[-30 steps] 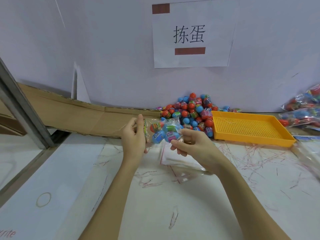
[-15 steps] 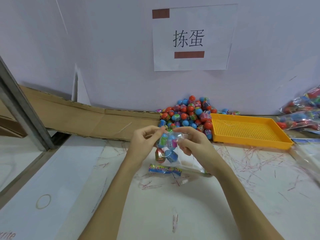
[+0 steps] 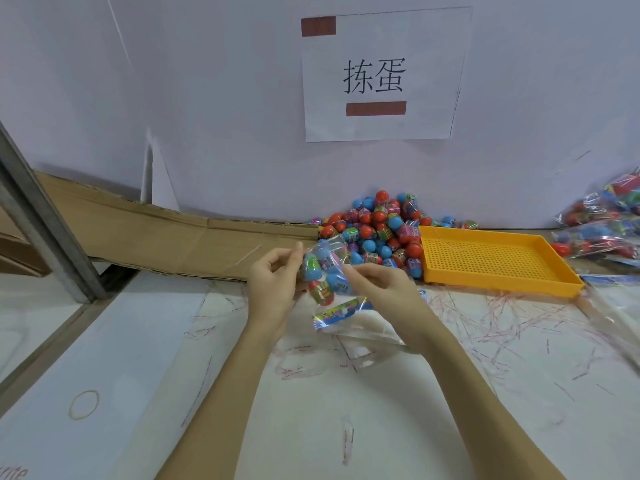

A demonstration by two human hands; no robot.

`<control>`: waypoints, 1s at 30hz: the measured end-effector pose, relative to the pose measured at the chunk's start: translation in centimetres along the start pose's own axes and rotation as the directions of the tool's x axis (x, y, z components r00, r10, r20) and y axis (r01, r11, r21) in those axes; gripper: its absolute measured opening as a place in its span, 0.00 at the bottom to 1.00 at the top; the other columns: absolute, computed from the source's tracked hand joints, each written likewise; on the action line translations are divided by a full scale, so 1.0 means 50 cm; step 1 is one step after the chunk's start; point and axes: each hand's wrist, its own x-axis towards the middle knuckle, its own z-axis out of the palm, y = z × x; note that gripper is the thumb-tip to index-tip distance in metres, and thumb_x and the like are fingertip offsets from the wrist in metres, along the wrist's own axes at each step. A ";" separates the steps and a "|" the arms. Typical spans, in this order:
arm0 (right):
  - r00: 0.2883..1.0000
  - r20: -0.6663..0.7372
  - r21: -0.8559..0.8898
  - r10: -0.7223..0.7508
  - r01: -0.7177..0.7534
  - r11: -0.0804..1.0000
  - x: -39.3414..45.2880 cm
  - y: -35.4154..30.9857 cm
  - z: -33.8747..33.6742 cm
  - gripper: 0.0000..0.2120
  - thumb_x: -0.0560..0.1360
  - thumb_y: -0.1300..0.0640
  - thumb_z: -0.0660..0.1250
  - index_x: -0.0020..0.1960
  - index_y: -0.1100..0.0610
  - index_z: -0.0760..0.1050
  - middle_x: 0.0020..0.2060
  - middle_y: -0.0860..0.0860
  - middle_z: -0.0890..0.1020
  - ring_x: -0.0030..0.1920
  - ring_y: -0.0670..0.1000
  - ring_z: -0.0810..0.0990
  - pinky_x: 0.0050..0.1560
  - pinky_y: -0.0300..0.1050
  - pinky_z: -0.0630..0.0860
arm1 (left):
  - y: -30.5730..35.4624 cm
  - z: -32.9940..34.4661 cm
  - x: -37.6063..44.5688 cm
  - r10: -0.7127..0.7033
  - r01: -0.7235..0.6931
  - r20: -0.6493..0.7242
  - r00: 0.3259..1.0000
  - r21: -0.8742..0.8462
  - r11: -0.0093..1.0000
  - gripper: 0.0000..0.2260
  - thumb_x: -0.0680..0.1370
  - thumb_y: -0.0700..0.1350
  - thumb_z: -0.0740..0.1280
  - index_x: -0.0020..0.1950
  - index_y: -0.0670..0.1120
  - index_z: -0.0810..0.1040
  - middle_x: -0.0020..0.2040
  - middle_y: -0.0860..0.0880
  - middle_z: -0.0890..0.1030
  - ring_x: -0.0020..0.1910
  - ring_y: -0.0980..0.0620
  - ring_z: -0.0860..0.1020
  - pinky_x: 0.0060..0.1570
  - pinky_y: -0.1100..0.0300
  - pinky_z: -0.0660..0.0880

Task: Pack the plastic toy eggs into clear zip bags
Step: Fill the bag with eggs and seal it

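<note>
Item: one filled clear zip bag (image 3: 325,271), held up off the table (image 3: 311,393) between both hands, its printed header strip (image 3: 341,311) hanging lowest. Left hand (image 3: 273,285): narrow grip, thumb and fingertips pinching the bag's upper left edge. Right hand (image 3: 381,289): narrow grip likewise, fingers pinching the film at the bag's right side. Change on record: a second ago the bag lay sideways between the hands with the eggs bunched at the middle; since then it has been turned so the header hangs down and the eggs, blue and red-orange, sit in the upper part, and both hands have closed in on that upper end. Reading: filling of this bag appears finished and the step in hand is probably the closing or settling of it; whether the seal is shut cannot be told. Under the right wrist: flat empty bags (image 3: 363,330). Beyond: loose egg pile (image 3: 377,226) against the wall, yellow tray (image 3: 495,261) beside it, packed bags (image 3: 606,220) far right
</note>
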 end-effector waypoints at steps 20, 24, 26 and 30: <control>0.993 -0.072 0.131 0.096 -0.086 0.988 -0.004 -0.021 -0.006 0.18 0.82 0.40 0.61 0.44 0.44 0.86 0.43 0.38 0.87 0.44 0.44 0.86 0.38 0.38 0.82 | 0.004 0.000 -0.005 0.046 -0.046 0.076 0.996 0.000 0.999 0.05 0.82 0.48 0.71 0.48 0.50 0.85 0.41 0.54 0.85 0.39 0.58 0.85 0.31 0.63 0.78; 0.997 0.042 0.078 0.057 -0.060 0.995 -0.004 -0.014 -0.022 0.19 0.79 0.40 0.67 0.54 0.55 0.85 0.47 0.49 0.88 0.46 0.49 0.87 0.42 0.41 0.82 | -0.001 -0.012 0.008 0.043 -0.044 -0.044 0.998 -0.033 0.998 0.06 0.82 0.49 0.71 0.49 0.49 0.85 0.45 0.50 0.86 0.44 0.52 0.87 0.35 0.57 0.82; 0.994 0.093 0.065 0.064 -0.071 0.995 -0.006 -0.012 -0.020 0.17 0.79 0.44 0.69 0.55 0.57 0.83 0.46 0.52 0.88 0.47 0.54 0.88 0.41 0.41 0.83 | -0.006 -0.009 0.008 0.076 -0.076 -0.088 0.993 0.005 0.997 0.06 0.82 0.50 0.70 0.49 0.50 0.85 0.45 0.50 0.86 0.46 0.52 0.87 0.37 0.57 0.83; 0.999 -0.009 0.115 0.041 -0.039 0.993 -0.004 -0.006 -0.014 0.11 0.81 0.52 0.68 0.51 0.61 0.80 0.38 0.58 0.87 0.37 0.57 0.87 0.34 0.42 0.81 | -0.003 -0.001 0.006 0.125 -0.125 0.015 0.992 0.031 0.992 0.13 0.84 0.57 0.64 0.48 0.51 0.81 0.39 0.49 0.84 0.37 0.51 0.84 0.29 0.58 0.80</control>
